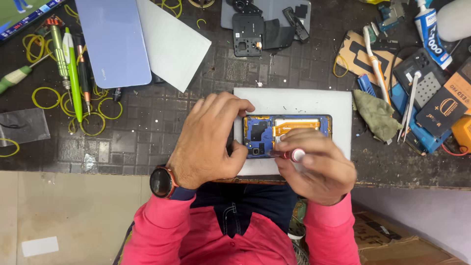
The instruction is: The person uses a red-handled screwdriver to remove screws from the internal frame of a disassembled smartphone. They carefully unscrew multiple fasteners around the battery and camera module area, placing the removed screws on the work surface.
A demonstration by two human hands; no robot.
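Dark, scuffed and gridded, the bench (147, 132) carries everything, with loose tools pushed to its edges so the middle stays free for work. A pale lilac phone back cover (114, 41) lies face down at the upper left, partly over a grey sheet (179, 46), set aside well apart from the hands. Near the front edge sits a white work pad (299, 100), giving a clean, light surface under the opened phone (289, 128), which lies flat on the pad with its blue inner frame and orange flex cable exposed.

At the left edge a row of green-handled screwdrivers (71, 68) lies among yellow rubber bands (45, 98). On the right, a folded olive cloth (377, 114) rests just beside the pad, close enough to reach, with a white toothbrush (377, 61) and a glue tube (431, 34) further out.

His left hand (208, 142), a watch on the wrist, curls over the phone's left end, fingers narrowed and pressing on its edge, apparently to pin it against sliding. His right hand (316, 169) covers the lower right of the phone, its fingers closed around a small red-capped screwdriver (292, 155), held low and nearly level with the tip towards the camera corner of the frame. The tip itself is too small to see clearly.
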